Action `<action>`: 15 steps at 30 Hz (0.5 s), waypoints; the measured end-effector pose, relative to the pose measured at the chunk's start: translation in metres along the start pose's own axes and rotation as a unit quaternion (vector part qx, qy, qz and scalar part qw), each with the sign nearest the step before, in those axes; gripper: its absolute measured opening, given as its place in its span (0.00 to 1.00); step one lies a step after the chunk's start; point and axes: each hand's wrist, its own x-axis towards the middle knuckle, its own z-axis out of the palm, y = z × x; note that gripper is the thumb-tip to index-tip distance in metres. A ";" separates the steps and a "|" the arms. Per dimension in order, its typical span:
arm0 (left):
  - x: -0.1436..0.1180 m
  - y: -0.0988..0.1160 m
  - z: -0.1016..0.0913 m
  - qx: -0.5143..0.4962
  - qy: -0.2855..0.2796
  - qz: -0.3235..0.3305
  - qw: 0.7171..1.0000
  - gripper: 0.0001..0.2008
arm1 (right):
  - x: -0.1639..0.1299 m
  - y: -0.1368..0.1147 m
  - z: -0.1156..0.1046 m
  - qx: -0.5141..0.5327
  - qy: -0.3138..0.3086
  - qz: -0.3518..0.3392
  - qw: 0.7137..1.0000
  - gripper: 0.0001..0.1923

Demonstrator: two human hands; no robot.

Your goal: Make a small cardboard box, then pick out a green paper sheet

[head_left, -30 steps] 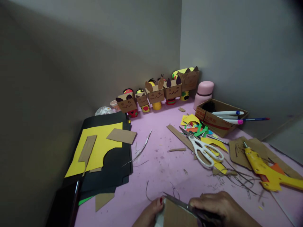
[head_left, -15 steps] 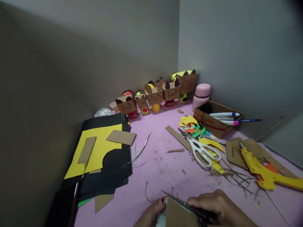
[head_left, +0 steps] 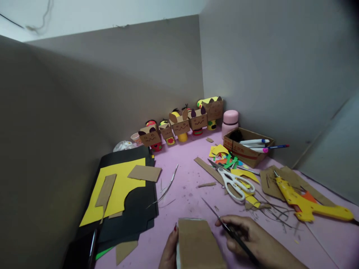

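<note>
Cardboard piece (head_left: 198, 243), one, long axis running near to far, being gripped by left hand (head_left: 169, 251); right hand (head_left: 254, 241) clasping one dark scissors (head_left: 228, 229), tip pointing far-left.

Dim indoor light, shadowed left wall, soft blur, wide-angle bending at edges
</note>
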 end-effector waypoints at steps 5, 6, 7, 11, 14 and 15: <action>-0.002 0.019 0.009 -0.029 -0.051 0.049 0.997 0.30 | 0.006 0.001 -0.004 0.042 0.090 -0.006 0.995 0.31; -0.002 0.021 0.012 -0.022 -0.046 0.080 0.996 0.32 | 0.007 0.000 -0.005 0.050 0.117 -0.001 0.992 0.32; -0.003 0.023 0.015 -0.007 -0.030 0.115 0.993 0.35 | 0.008 -0.001 -0.005 0.057 0.140 0.001 0.988 0.32; -0.009 0.017 0.023 0.075 0.070 0.269 0.958 0.39 | 0.009 -0.005 -0.005 0.077 0.184 -0.002 0.980 0.33; -0.011 0.007 0.024 0.198 0.166 0.371 0.892 0.36 | 0.008 -0.008 -0.001 0.073 0.173 -0.001 0.982 0.34; -0.011 0.004 0.023 0.247 0.193 0.394 0.864 0.35 | 0.008 -0.010 0.000 0.065 0.170 -0.001 0.983 0.33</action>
